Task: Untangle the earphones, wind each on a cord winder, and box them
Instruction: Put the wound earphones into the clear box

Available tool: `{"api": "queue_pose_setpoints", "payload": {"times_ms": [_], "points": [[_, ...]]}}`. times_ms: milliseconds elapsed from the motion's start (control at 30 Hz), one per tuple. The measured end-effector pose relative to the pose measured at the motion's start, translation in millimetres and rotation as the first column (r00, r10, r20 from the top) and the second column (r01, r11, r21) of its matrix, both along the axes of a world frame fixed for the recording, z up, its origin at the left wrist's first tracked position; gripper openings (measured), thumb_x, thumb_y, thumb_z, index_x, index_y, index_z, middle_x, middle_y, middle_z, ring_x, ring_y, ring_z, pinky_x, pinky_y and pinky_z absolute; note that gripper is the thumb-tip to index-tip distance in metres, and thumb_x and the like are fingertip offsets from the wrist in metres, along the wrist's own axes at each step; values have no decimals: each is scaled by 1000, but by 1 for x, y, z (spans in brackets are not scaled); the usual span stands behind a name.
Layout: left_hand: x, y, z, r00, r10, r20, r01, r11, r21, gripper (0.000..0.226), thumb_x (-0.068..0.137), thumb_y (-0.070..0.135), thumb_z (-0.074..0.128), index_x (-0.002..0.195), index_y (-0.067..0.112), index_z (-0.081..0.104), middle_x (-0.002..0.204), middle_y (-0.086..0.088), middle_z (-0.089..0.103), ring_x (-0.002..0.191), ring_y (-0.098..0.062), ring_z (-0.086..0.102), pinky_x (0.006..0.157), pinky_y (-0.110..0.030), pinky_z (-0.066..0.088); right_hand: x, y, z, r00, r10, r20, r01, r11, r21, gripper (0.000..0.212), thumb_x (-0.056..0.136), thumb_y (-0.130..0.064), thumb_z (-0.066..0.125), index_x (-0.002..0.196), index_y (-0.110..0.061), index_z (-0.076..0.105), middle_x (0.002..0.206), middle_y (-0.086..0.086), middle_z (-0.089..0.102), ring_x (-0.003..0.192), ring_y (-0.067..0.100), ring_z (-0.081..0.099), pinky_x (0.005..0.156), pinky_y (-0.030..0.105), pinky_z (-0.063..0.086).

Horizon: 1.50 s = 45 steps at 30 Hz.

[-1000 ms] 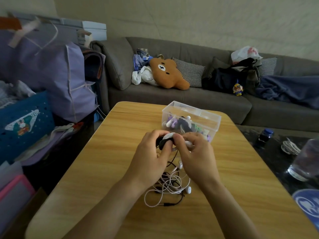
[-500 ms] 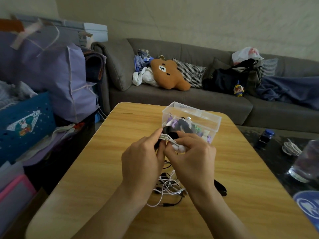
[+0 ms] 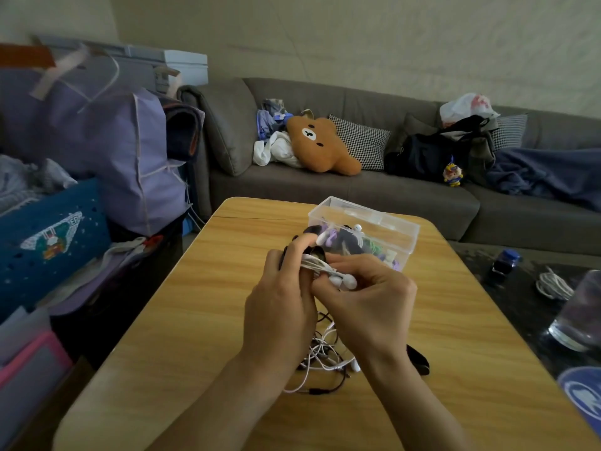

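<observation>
My left hand (image 3: 279, 297) grips a black cord winder (image 3: 314, 252) with white earphone cord wrapped round it, held above the wooden table (image 3: 182, 327). My right hand (image 3: 367, 301) pinches the white earbuds (image 3: 343, 281) at the end of that cord, right beside the winder. Under both hands lies a tangle of white and black earphones (image 3: 325, 356) on the table. A second black winder (image 3: 418, 358) lies right of the tangle. Just behind my hands stands a clear plastic box (image 3: 393, 222) holding several wound earphones.
A grey sofa (image 3: 357, 190) with a bear cushion, pillows and bags runs behind the table. Purple bags and a blue crate (image 3: 52, 236) crowd the left side. On the dark surface to the right stand a glass (image 3: 582, 314), a coiled white cable (image 3: 553, 284) and a small bottle (image 3: 504, 262).
The white cord has been wound further onto the black winder. My right hand has shifted to the earbuds at the cord's end, and a second black winder shows on the table.
</observation>
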<state>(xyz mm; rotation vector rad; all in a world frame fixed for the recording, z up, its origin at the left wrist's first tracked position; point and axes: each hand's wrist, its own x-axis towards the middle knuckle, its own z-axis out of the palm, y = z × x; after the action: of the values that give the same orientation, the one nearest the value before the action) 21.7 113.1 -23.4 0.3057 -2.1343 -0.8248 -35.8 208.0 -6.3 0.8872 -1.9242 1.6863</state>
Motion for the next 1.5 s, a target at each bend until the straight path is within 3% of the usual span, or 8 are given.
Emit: {"api": "queue_pose_setpoints", "payload": {"times_ms": [333, 433, 633, 900, 1033, 1267, 1367, 1500], "points": [[-2, -22, 9, 930, -345, 131, 318, 929, 188, 32, 94, 49, 53, 125, 40, 55, 107, 17, 61, 95, -1, 60, 75, -20, 51, -24, 25, 8, 959, 231, 166, -239, 970, 33, 27, 71, 12, 78, 90, -8, 80, 87, -9, 78, 79, 5, 74, 70, 16, 57], [0, -26, 14, 924, -369, 105, 337, 912, 235, 25, 93, 45, 60, 114, 33, 65, 87, 14, 67, 74, -3, 64, 58, -18, 47, -27, 26, 5, 960, 243, 139, -254, 965, 69, 25, 75, 10, 78, 92, -8, 80, 89, -7, 78, 82, 6, 74, 72, 19, 58], [6, -39, 16, 856, -489, 170, 407, 838, 363, 21, 97, 36, 57, 115, 31, 66, 80, -1, 70, 69, -20, 68, 65, -42, 56, -33, 27, 3, 938, 302, 169, -329, 929, 169, 24, 83, 0, 78, 104, -12, 77, 94, -3, 77, 87, 17, 75, 77, 36, 62], [13, -52, 22, 731, -664, 158, 479, 664, 574, 20, 101, 13, 51, 116, 10, 65, 82, 3, 71, 67, -3, 66, 55, -11, 44, -32, 27, 10, 903, 349, 250, -409, 876, 254, 25, 87, -10, 74, 108, -22, 70, 88, 0, 75, 80, 19, 73, 76, 39, 62], [13, -49, 21, 680, -713, 170, 471, 604, 643, 29, 99, 27, 48, 119, 8, 58, 105, -20, 68, 69, -25, 67, 55, -15, 45, -32, 23, 10, 906, 321, 276, -401, 858, 320, 21, 90, -12, 71, 106, -25, 68, 82, -2, 72, 74, 15, 71, 73, 37, 61], [7, -39, 14, 834, -472, 284, 319, 834, 450, 45, 86, 64, 45, 101, 25, 61, 90, -12, 71, 61, -33, 66, 66, -56, 56, -24, 17, 2, 897, 285, 337, -387, 876, 289, 23, 96, -15, 66, 116, -26, 68, 85, -3, 75, 83, 10, 73, 81, 36, 61], [6, -39, 15, 880, -384, 279, 250, 875, 416, 45, 88, 64, 46, 94, 24, 63, 85, -7, 72, 72, -31, 67, 70, -55, 55, -23, 17, 6, 806, 378, 457, -493, 854, 164, 20, 99, -19, 60, 117, -19, 70, 97, 1, 77, 92, 17, 74, 89, 42, 59], [4, -37, 14, 891, -356, 282, 216, 878, 427, 29, 97, 50, 49, 94, 26, 66, 81, 2, 73, 76, -11, 70, 69, -39, 59, -21, 14, 2, 902, 279, 329, -379, 877, 296, 22, 88, -37, 74, 107, -24, 74, 93, -6, 75, 87, 10, 73, 79, 36, 62]]}}
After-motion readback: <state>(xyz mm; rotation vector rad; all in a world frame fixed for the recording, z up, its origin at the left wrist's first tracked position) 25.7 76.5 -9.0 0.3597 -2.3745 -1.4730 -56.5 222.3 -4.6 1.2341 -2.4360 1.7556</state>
